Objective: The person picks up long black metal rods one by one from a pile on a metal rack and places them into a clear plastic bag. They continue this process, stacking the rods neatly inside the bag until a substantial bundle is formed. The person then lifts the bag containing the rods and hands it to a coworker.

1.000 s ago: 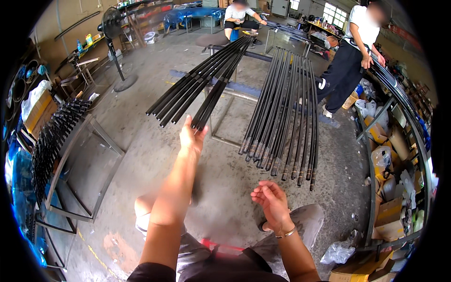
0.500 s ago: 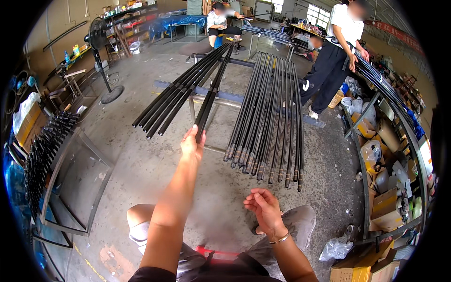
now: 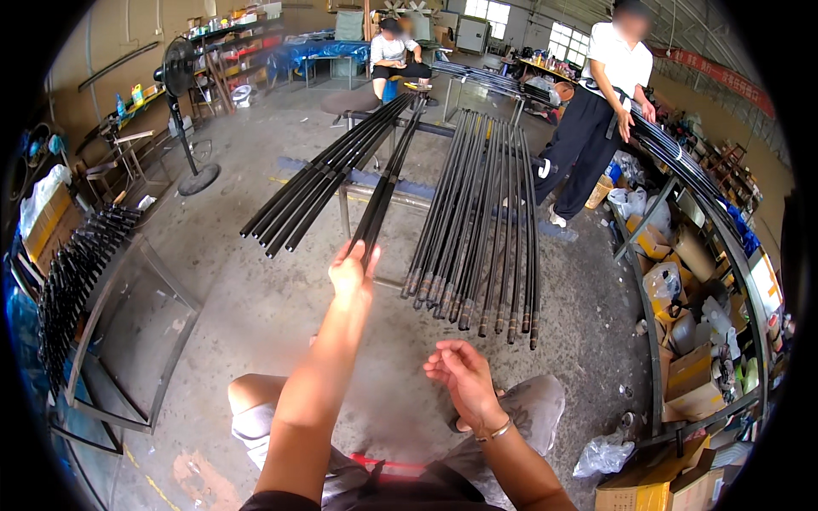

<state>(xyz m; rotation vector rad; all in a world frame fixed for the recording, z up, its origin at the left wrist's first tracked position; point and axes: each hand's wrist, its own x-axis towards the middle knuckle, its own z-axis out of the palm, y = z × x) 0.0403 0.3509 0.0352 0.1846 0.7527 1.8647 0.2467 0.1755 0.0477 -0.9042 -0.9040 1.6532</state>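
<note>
While the left hand (image 3: 352,274) stretches forward with fingers spread, touching the near ends of a small bundle of black rods (image 3: 385,189), the right hand (image 3: 461,377) hovers open and empty above the seated person's knee (image 3: 528,409). The rods rest on a low metal stand (image 3: 345,209), between a fanned group of black rods (image 3: 319,183) to the left and a broader row of rods (image 3: 486,217) to the right. Stained concrete floor (image 3: 256,298) spreads around the stand. A pedestal fan (image 3: 183,111) stands near cluttered shelves at left; a person in a white shirt (image 3: 601,111) stands beside a long rack (image 3: 699,213) at right, and another sits at the far end.
</note>
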